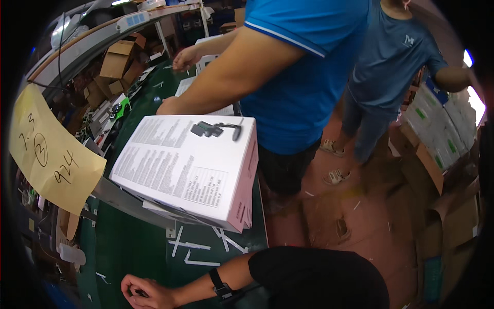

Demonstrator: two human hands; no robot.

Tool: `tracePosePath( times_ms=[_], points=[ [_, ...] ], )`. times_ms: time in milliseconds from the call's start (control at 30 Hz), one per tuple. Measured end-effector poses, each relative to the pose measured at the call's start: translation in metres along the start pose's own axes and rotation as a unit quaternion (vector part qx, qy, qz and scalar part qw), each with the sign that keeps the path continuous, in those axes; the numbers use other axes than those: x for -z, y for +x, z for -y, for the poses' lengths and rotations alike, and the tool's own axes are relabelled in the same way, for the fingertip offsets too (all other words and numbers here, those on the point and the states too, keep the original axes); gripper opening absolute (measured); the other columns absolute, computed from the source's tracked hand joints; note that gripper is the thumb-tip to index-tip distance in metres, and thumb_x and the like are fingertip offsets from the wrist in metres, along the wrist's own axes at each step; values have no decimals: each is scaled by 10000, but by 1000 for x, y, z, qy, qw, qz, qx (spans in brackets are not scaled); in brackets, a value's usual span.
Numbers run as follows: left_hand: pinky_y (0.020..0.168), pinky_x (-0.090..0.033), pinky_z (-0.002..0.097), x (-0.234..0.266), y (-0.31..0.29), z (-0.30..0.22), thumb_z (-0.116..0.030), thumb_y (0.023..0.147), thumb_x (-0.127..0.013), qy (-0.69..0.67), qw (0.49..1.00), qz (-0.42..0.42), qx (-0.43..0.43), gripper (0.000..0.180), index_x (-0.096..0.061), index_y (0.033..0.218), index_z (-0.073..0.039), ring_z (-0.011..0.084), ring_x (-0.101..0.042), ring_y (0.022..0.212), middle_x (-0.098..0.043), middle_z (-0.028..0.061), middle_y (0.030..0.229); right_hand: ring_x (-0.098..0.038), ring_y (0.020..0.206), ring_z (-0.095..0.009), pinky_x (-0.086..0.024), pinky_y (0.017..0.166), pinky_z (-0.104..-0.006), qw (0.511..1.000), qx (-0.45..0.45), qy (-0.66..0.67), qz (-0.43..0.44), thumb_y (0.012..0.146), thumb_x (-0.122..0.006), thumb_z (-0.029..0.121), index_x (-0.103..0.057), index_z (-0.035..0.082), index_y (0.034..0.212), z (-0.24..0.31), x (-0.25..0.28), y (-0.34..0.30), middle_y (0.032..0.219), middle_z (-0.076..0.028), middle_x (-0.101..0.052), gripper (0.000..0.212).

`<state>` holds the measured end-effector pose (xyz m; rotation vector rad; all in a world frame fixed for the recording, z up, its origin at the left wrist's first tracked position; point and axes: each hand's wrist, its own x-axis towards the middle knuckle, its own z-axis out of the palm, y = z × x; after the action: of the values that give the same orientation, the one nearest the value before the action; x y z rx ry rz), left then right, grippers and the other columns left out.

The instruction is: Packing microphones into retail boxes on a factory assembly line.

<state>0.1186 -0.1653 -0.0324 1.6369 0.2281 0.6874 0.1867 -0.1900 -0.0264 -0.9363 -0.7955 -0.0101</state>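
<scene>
My right hand comes in at the lower edge from a black sleeve, with a dark band on the wrist. Its fingers are curled closed above the green tabletop; whether something small and dark lies inside them I cannot make out. My left hand is out of view. Beyond my right hand, apart from it, a white printed carton with a picture of a black device lies on top of another carton. Thin white strips are scattered on the green surface between hand and cartons.
A yellow handwritten paper hangs at the left. Beside the cartons a person in a blue shirt reaches over the table; another person stands farther right. Brown cardboard boxes lie behind the table, more cardboard on the right.
</scene>
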Motion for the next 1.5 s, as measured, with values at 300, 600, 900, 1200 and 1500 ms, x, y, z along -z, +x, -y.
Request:
tracePosePath(
  times_ms=[300,600,900,1200,1500],
  points=[
    [765,-521,301,8,-3,-12,-190,983,-579,137,984,-53,100,279,-619,1117,51,190,-616,866,-650,130,930,-399,681,-36,-335,615,-207,971,-103,215,12,938,-539,88,-384,61,1267,14,26,33,756,38,-419,365],
    [822,-523,298,1,10,21,-61,951,-564,-71,993,-77,45,246,-558,1185,13,153,-638,976,-666,128,1047,-531,766,-96,-457,691,-251,985,-112,-97,88,976,-527,129,-597,5,1058,11,24,25,946,-63,-594,164],
    [531,-450,255,73,-49,47,-200,960,-617,-55,966,-210,139,264,-509,1173,-85,89,-533,586,-576,15,702,-396,548,-69,-304,480,-220,956,-261,97,96,1055,-444,309,-547,28,993,-41,13,-1,667,-2,-458,305],
    [599,-522,303,133,-83,71,-184,983,-548,-308,882,-314,171,152,-572,1030,-41,87,-489,625,-482,-5,715,-268,430,-30,-208,377,-209,911,-377,101,134,1054,-438,329,-524,55,929,-73,26,-39,565,35,-369,313],
    [619,-559,311,139,-81,76,-150,979,-542,-262,907,-268,193,130,-570,1004,-25,90,-517,628,-501,6,731,-441,555,-74,-345,530,-238,890,-243,-159,351,1030,-465,194,-582,-20,877,-88,27,-53,666,-21,-519,288]
  ],
)
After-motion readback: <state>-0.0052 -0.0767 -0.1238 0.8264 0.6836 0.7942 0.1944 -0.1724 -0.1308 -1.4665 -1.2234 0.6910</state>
